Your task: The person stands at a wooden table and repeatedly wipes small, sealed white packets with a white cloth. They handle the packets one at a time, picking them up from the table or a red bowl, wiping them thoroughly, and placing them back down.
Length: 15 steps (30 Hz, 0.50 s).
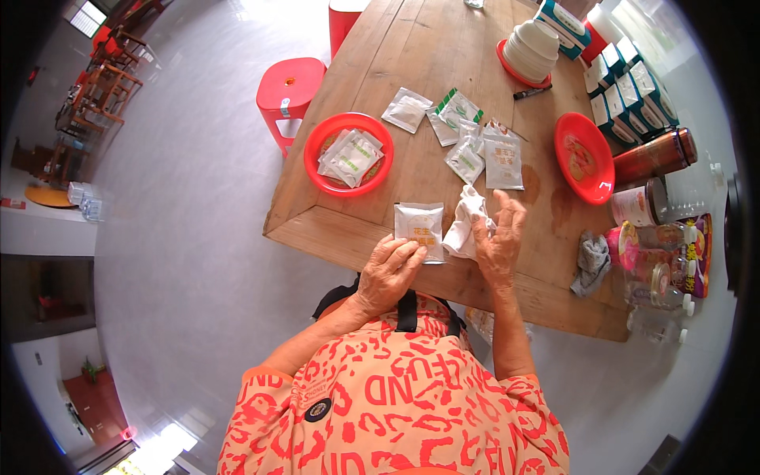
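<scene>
Near the table's front edge lies a flat silvery-white sachet (419,222) with orange print, its lower left part pinched by my left hand (386,273). My right hand (499,249) grips a crumpled white cloth (461,229) just right of that sachet, with some of its fingers raised. Beyond the cloth, another sachet with orange print (503,162) lies flat among several green-and-white sachets (465,161). A single white sachet (407,109) rests farther left. To the left, a red plastic basin (311,162) contains several sachets with green print (352,157).
A red oval plate (571,131) and a grey rag (590,265) are on the right of the wooden table (348,229). Stacked white bowls (530,51), a black marker (532,93), tissue packs (633,99), a copper-coloured thermos (655,156) and bottles stand around the right side. Red stools (291,83) stand left.
</scene>
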Each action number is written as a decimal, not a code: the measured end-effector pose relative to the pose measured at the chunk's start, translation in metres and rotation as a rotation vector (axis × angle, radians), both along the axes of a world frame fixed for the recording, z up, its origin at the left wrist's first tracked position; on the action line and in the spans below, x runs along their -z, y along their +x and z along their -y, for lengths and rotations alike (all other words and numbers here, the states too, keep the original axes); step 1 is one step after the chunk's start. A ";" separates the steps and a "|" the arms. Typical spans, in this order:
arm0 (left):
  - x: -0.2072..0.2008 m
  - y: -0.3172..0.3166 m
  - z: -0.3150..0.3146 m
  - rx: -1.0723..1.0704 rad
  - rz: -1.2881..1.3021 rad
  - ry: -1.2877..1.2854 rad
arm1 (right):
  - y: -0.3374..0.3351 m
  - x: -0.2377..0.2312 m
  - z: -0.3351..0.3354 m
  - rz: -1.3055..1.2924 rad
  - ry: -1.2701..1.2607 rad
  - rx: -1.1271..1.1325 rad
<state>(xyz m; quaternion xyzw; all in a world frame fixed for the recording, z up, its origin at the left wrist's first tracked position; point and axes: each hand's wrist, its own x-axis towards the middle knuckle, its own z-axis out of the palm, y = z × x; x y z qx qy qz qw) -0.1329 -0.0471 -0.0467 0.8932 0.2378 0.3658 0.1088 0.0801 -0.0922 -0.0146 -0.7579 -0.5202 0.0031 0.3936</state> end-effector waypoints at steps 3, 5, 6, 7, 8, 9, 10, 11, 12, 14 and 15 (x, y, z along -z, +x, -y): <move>0.001 0.001 0.001 -0.008 0.012 -0.013 | 0.013 -0.023 0.010 0.099 -0.050 -0.156; 0.002 0.002 0.002 -0.015 0.009 -0.016 | 0.011 -0.038 0.012 0.226 -0.078 -0.387; 0.001 0.001 0.003 -0.021 0.005 -0.019 | 0.009 -0.040 0.009 0.242 -0.152 -0.464; 0.000 0.001 0.003 -0.028 0.003 -0.018 | 0.014 -0.031 0.006 0.242 -0.167 -0.498; -0.001 0.001 0.004 -0.035 0.002 -0.029 | 0.022 -0.013 0.003 0.243 -0.181 -0.533; -0.001 0.002 0.004 -0.033 0.004 -0.032 | 0.026 -0.004 0.000 0.245 -0.194 -0.573; -0.001 0.002 0.004 -0.031 0.007 -0.035 | 0.030 0.001 -0.002 0.206 -0.068 -0.509; 0.000 0.002 0.004 -0.031 0.009 -0.038 | 0.033 0.008 -0.001 0.197 -0.024 -0.447; 0.000 0.002 0.005 -0.037 0.023 -0.061 | 0.036 0.011 -0.001 0.189 0.020 -0.390; 0.000 0.002 0.007 -0.052 0.053 -0.107 | 0.040 0.014 -0.001 0.132 0.146 -0.333; -0.003 0.003 0.007 -0.051 0.065 -0.130 | 0.032 0.003 0.000 -0.118 0.080 -0.301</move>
